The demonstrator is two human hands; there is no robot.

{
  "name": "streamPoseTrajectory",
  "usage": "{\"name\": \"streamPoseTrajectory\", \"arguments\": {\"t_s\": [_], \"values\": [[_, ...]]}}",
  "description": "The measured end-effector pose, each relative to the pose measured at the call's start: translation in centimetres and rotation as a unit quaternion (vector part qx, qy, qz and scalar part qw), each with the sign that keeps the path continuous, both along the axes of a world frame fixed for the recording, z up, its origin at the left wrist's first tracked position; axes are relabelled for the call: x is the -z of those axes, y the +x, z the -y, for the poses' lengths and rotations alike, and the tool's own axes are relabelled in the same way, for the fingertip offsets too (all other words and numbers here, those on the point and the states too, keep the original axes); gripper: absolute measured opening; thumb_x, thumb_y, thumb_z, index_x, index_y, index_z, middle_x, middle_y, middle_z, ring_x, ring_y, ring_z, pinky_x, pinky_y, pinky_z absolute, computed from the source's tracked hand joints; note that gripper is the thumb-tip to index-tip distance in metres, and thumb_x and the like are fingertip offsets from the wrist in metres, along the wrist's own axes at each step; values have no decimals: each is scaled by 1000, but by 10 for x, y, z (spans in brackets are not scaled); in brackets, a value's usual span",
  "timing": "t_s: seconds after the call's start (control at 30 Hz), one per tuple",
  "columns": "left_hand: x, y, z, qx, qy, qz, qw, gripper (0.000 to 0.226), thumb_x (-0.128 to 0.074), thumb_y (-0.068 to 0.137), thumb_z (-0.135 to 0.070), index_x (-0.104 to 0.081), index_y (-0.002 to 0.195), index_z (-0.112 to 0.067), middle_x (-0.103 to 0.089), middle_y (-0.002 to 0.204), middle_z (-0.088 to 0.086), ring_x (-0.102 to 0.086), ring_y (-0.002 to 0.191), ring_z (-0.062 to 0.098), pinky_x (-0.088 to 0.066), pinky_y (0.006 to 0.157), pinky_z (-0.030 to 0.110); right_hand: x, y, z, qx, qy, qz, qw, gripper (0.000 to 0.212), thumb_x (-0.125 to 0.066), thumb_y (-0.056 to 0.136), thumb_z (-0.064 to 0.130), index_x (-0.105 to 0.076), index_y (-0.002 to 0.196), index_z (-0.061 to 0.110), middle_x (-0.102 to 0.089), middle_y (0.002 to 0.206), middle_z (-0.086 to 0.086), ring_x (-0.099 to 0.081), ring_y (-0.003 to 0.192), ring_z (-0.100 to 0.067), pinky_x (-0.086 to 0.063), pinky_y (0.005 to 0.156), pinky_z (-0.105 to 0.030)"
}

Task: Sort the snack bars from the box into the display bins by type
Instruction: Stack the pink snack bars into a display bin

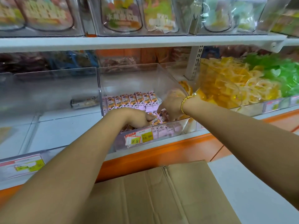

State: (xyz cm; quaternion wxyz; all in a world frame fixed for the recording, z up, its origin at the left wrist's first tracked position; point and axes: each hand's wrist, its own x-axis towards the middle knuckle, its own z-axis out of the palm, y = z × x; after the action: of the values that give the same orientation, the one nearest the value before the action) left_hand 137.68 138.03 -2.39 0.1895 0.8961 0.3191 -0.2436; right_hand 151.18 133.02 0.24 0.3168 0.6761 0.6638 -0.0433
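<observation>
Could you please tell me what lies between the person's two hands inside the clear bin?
In the head view, a few pink snack bars lie between the left hand and the right hand, in the front row of the clear bin.

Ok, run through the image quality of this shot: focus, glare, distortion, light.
Head view: the wide lens bends the white shelf edge; head view: the bagged sweets up top are soft and smeared; head view: the clear bin has hazy walls with pale reflections, while the pink snack bars and yellow price tag stay fairly sharp; light is even, no hard shadows.
</observation>
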Motion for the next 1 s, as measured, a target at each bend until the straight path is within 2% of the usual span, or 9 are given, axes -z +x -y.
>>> {"name": "streamPoseTrajectory", "arguments": {"t_s": [0.1, 0.23, 0.33, 0.4, 0.53, 0.73, 0.87, 0.93, 1.0], "values": [[-5, 1, 6, -17, -4, -3, 1000, 52, -31, 104, -22, -13, 152, -31, -14, 159, 3, -23, 143, 26, -23, 112, 38, 4, 3, -3, 34, -28, -28, 999, 56, -49, 89, 6, -42, 144, 19, -59, 124, -9, -60, 104, -25, -52, 78, -29], [-6, -6, 20, -76, -26, 65, 995, 40, -33, 103, -28, -43, 141, -19, -35, 151, 3, -36, 135, 25, -30, 110, 37, -4, 1, 6, 99, -11, -55, 993, 17, -45, 93, 9, -60, 92, 2, -56, 84, -13, -49, 63, -20, -36, 49, -22], [-10, -21, 38, -116, 57, 186, 974, 31, -39, 102, -22, -65, 115, -13, -65, 102, 10, -59, 90, 24, -43, 73, 28, -2, 4, 26, 88, 50, -96, 990, 29, -41, 97, 17, -63, 94, -3, -62, 100, -19, -54, 82, -28, -41, 62, -31], [-12, -37, 64, -185, 73, 366, 909, 26, -47, 98, -21, -69, 87, -13, -61, 73, 3, -54, 70, 22, -37, 57, 27, -3, 4, 47, 65, 181, -170, 967, 27, -47, 94, 15, -64, 93, -6, -64, 99, -20, -60, 90, -32, -47, 72, -33], [12, -78, 148, -267, 141, 576, 760, 41, -51, 95, -30, -50, 61, -9, -47, 55, 6, -38, 53, 11, -31, 52, 25, -10, -21, 126, 66, 402, -380, 831, 39, -64, 89, 26, -51, 60, 4, -49, 61, -9, -45, 57, -18, -28, 48, -21], [123, -136, 260, -434, 49, 480, 761, 52, -53, 96, -20, -23, 53, -19, -19, 46, -1, -21, 47, 12, -14, 49, 29, 84, -80, 217, 109, 11, -378, 919, 32, -59, 91, 27, -65, 67, 7, -67, 71, -6, -58, 63, -17, -48, 62, -24], [212, -160, 316, -441, -77, 222, 866, 32, -51, 97, -20, -51, 68, -7, -37, 53, 4, -37, 49, 16, -26, 46, 26, 177, -109, 261, 135, -150, -292, 935, 29, -47, 96, 12, -54, 70, 1, -53, 74, -17, -45, 66, -22, -38, 57, -29], [240, -166, 339, -408, -161, 111, 892, 16, -55, 93, -22, -59, 84, -9, -59, 78, 18, -55, 70, 27, -43, 62, 33, 214, -116, 282, 146, -145, -243, 948, 27, -37, 100, 13, -58, 110, -1, -53, 95, -18, -51, 92, -28, -42, 75, -32], [250, -169, 356, -415, -192, 98, 884, 21, -55, 92, -21, -63, 111, -18, -65, 114, 11, -59, 100, 24, -44, 77, 26, 241, -117, 295, 118, -109, -197, 967, 49, -37, 101, 16, -27, 145, -3, -34, 144, -25, -37, 131, -36, -36, 106, -40]]}}
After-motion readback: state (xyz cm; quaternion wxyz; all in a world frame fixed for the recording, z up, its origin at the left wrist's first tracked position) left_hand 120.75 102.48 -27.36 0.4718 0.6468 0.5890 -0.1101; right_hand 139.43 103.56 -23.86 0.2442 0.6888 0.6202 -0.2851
